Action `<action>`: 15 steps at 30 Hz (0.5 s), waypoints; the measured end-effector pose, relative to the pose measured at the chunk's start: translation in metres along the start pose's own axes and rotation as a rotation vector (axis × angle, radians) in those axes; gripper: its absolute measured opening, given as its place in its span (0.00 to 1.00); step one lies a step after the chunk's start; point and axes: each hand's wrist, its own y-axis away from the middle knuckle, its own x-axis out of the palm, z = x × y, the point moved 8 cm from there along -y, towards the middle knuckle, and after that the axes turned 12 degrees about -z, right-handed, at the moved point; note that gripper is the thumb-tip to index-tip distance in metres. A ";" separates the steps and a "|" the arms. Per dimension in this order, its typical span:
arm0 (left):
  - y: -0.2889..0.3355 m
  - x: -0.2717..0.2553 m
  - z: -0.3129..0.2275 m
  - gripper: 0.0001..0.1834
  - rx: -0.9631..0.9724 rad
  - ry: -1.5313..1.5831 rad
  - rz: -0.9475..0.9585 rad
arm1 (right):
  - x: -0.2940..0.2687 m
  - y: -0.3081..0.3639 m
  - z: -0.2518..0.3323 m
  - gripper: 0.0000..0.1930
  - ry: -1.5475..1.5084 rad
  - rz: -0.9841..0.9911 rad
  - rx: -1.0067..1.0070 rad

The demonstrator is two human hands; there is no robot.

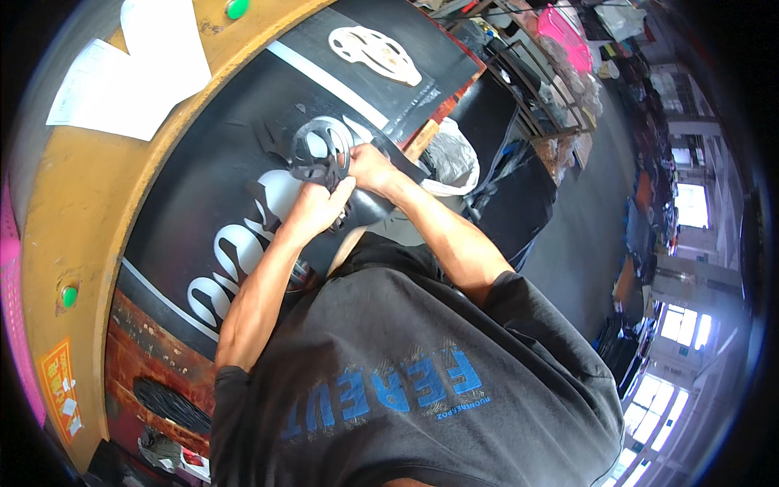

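My left hand is closed on a bunch of dark, thin scrap material. Beside it, my right hand has its fingers curled at the edge of a grey, ring-shaped metal frame that looks like a cutting die. The right fingertips are partly hidden, as is the place where scrap and frame meet. Under both hands lies a black sheet with a row of rounded cut-outs showing white below.
A yellow machine beam with green buttons and white papers borders the left. A cream, perforated shape rests on the far sheet. Right of the table are a white sack, black sheets and a metal rack.
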 end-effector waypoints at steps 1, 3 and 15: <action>0.005 -0.001 -0.009 0.16 0.148 -0.255 0.021 | -0.001 0.000 0.005 0.17 0.104 -0.036 -0.040; 0.017 0.001 -0.017 0.11 0.210 -0.318 0.023 | 0.000 0.005 0.016 0.20 0.086 -0.053 -0.129; 0.096 -0.004 -0.060 0.06 0.670 -0.523 -0.165 | 0.011 0.008 0.003 0.21 0.086 -0.200 0.071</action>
